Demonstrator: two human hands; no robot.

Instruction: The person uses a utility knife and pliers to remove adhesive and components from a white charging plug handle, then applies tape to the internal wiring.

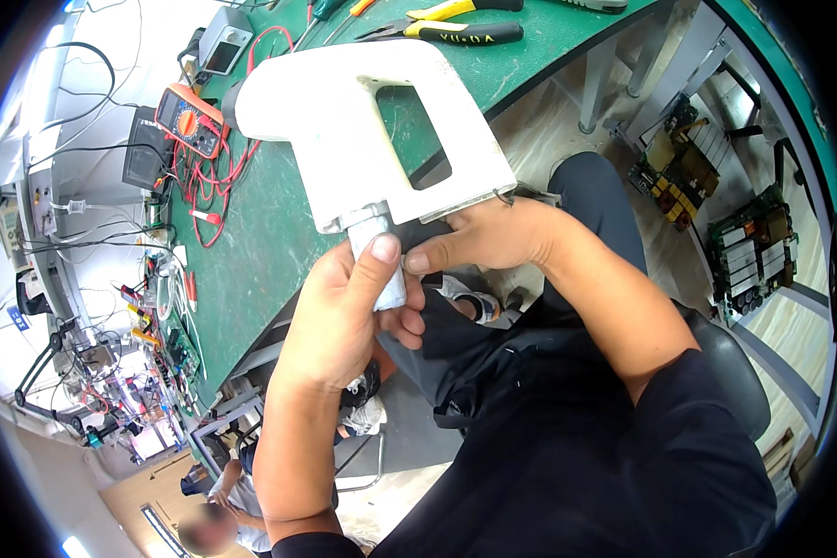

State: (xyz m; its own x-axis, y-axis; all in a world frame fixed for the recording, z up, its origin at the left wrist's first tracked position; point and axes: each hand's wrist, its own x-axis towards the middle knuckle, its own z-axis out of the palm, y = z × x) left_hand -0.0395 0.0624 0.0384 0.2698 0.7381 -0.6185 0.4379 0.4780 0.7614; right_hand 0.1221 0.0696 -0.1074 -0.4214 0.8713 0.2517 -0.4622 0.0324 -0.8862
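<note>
A white handheld device (pixel 330 102) with a D-shaped handle opening and a dark round nose lies over the near edge of the green bench. From its lower side sticks a grey metal-looking cylinder (pixel 372 244). My left hand (pixel 344 302) is closed round this cylinder, its thumb laid along the front. At the device's lower right edge my right hand (pixel 488 237) holds the housing from below. Its thumb points toward the cylinder, while most of its fingers are hidden under the device. A dark piece shows between the two hands, too covered to name.
Yellow-and-black pliers (pixel 465 33) lie beyond the device on the green bench (pixel 251 242). An orange multimeter (pixel 192 121) with red leads stands at left. Circuit boards (pixel 753 251) sit on a lower shelf at right. Another person (pixel 237 502) is at lower left.
</note>
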